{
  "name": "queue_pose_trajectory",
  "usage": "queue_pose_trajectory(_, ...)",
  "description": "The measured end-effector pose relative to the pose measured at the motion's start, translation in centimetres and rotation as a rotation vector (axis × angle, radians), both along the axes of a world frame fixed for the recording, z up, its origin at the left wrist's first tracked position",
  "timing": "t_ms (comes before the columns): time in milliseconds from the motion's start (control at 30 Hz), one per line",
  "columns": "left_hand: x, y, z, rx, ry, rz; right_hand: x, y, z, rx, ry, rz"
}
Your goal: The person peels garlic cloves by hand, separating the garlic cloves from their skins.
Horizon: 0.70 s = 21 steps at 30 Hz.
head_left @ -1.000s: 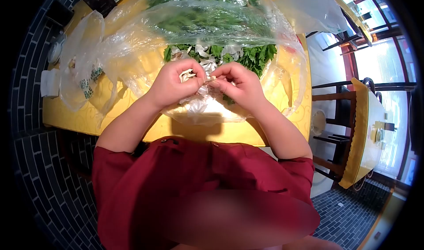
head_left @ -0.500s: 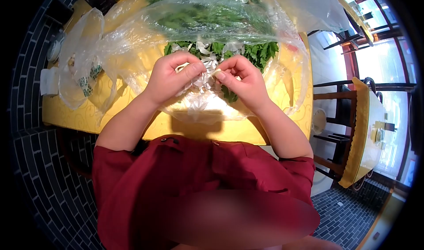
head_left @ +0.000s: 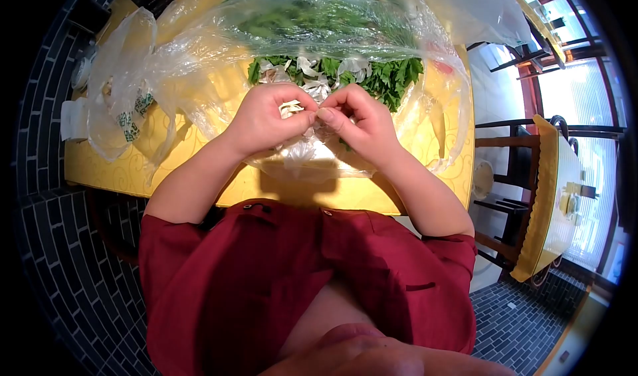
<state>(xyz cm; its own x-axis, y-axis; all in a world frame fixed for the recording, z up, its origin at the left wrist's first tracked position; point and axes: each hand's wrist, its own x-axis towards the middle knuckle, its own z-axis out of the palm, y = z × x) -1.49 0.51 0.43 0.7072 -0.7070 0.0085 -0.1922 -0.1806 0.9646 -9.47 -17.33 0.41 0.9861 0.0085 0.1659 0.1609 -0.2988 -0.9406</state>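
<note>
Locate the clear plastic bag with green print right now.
Head view, left side: the clear plastic bag with green print is on the yellow tablecloth, just right of the white box and well left of the left hand.

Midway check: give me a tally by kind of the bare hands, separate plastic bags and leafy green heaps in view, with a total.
Bare hands: 2 (left hand, right hand)
Plastic bags: 3 (clear bag, green-printed bag, whitish bag)
Leafy green heaps: 1 (greens, partly under plastic; bunches can't be counted)
Total: 6
</note>
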Motion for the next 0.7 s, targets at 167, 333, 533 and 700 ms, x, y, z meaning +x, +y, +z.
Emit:
queue_pose_trajectory(167, 0.0, 0.1, 0.2, -0.013, -0.072, -0.087, 0.0, -0.2, 0.1, -0.073, 0.063, 0.018)
queue_pose_trajectory(333, 0.0, -0.1, -0.1, -0.046, -0.139, -0.112, 0.1, -0.3, -0.7, 0.275, 0.182, 0.126)
queue_pose_trajectory(533, 0.2, 0.0, -0.2, -0.09, -0.245, -0.172, 0.1, -0.4, -0.3, 0.714, 0.441, 0.204)
queue_pose_trajectory(700, 0.4, 0.1, -0.2, -0.087, -0.313, -0.199, 0.3, -0.6, -1.3, 0.974, 0.539, 0.273)
